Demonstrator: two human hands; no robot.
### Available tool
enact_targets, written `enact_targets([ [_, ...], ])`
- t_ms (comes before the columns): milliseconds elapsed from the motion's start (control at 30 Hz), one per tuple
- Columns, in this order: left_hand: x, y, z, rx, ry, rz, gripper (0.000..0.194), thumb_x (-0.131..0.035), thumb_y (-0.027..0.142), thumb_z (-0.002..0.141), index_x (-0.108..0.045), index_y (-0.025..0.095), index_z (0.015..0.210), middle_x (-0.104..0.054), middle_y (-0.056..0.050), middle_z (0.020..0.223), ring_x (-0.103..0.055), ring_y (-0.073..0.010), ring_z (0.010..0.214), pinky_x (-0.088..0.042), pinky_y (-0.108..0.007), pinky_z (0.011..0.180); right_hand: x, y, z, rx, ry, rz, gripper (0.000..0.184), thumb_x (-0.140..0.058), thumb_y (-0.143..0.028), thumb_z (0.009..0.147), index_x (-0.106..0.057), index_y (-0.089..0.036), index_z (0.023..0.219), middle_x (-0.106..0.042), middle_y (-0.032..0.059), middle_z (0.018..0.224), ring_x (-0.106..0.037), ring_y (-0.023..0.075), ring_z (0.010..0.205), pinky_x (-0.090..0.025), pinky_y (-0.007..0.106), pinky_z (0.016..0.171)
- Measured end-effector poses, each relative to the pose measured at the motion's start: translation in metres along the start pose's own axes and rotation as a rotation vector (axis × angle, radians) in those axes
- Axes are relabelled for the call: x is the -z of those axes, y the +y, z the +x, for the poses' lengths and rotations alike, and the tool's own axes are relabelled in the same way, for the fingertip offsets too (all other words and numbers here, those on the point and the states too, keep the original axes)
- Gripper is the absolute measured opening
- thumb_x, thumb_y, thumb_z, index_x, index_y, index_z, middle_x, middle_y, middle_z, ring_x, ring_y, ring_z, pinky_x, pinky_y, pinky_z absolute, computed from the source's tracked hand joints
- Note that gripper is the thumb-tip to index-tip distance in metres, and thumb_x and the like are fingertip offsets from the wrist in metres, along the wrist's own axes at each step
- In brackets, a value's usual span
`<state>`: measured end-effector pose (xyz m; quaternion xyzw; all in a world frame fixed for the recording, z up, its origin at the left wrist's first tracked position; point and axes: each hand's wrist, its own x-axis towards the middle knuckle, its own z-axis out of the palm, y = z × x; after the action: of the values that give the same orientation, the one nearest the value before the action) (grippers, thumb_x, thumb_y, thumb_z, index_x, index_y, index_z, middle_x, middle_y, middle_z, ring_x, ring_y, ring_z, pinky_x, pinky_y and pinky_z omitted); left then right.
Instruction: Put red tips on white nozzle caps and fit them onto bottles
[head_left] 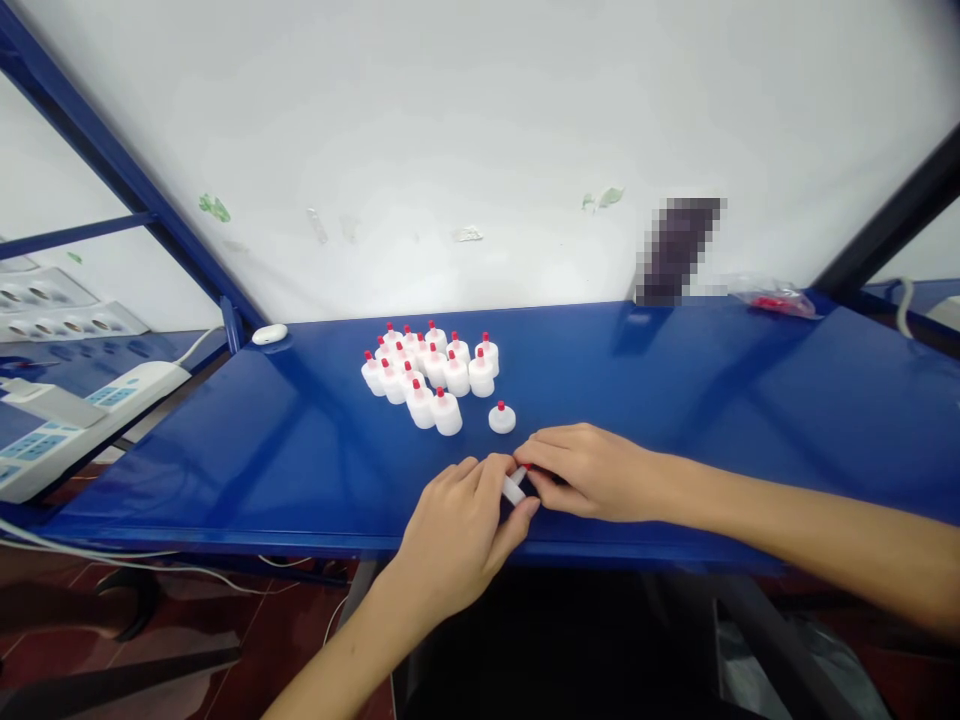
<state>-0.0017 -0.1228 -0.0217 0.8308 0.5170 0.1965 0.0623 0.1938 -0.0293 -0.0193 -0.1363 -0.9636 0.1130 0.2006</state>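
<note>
Near the table's front edge, my left hand [466, 520] grips a white nozzle lid [513, 490] between thumb and fingers, its spout tilted up to the right. My right hand [589, 470] pinches the small red tip cap [527, 467] at the end of that spout. Whether the cap is fully seated cannot be seen behind the fingers. Just beyond both hands, another white lid with a red tip [502, 418] stands upright on the blue table [637, 390]. Farther back to the left is a group of several white bottles with red tips [448, 413].
A white earbud case [270, 334] lies at the back left. A clear bag with red pieces [780, 300] rests at the back right, near a pixelated dark object [679, 250] against the wall. Left of the table sits a white power strip [97, 420] with cables.
</note>
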Motion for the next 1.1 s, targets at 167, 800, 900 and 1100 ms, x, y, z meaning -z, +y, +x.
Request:
enact_targets([
  [167,-0.001,0.001,0.0,-0.005,0.0,0.06,0.018,-0.04,0.035,0.102,-0.048,0.019,0.103,-0.064,-0.004,0.088,-0.059,-0.0224,0.078,-0.046,-0.036,0.069,0.001,-0.004,0.002,-0.058,-0.104,-0.155,0.014,-0.045,-0.02,0.095,-0.058,-0.015,0.095,-0.067,0.0069,0.085,-0.06,0.018,0.071,-0.042,0.03,0.063],
  [800,-0.002,0.004,0.004,-0.003,0.013,0.102,0.014,-0.044,0.03,0.094,-0.053,0.019,0.097,-0.064,-0.003,0.084,-0.058,-0.0226,0.075,-0.046,-0.038,0.068,0.003,-0.011,0.005,-0.168,-0.236,-0.197,0.011,-0.044,-0.022,0.089,-0.05,-0.018,0.08,-0.061,0.0032,0.07,-0.049,0.0145,0.056,-0.027,0.029,0.056],
  [900,-0.001,0.004,0.003,-0.005,0.023,0.1,0.014,-0.043,0.03,0.095,-0.051,0.02,0.095,-0.063,-0.003,0.083,-0.057,-0.022,0.075,-0.046,-0.037,0.068,0.004,-0.01,0.006,-0.142,-0.246,-0.194,0.013,-0.042,-0.022,0.091,-0.05,-0.018,0.081,-0.061,0.0032,0.072,-0.051,0.015,0.058,-0.028,0.029,0.057],
  [1100,-0.002,0.003,0.001,-0.016,0.009,0.115,0.012,-0.048,0.031,0.094,-0.046,0.02,0.089,-0.06,-0.002,0.083,-0.055,-0.0219,0.075,-0.044,-0.037,0.068,0.005,-0.009,0.004,-0.1,-0.23,-0.178,0.017,-0.042,-0.023,0.095,-0.051,-0.018,0.082,-0.062,0.0017,0.073,-0.053,0.0146,0.061,-0.027,0.029,0.057],
])
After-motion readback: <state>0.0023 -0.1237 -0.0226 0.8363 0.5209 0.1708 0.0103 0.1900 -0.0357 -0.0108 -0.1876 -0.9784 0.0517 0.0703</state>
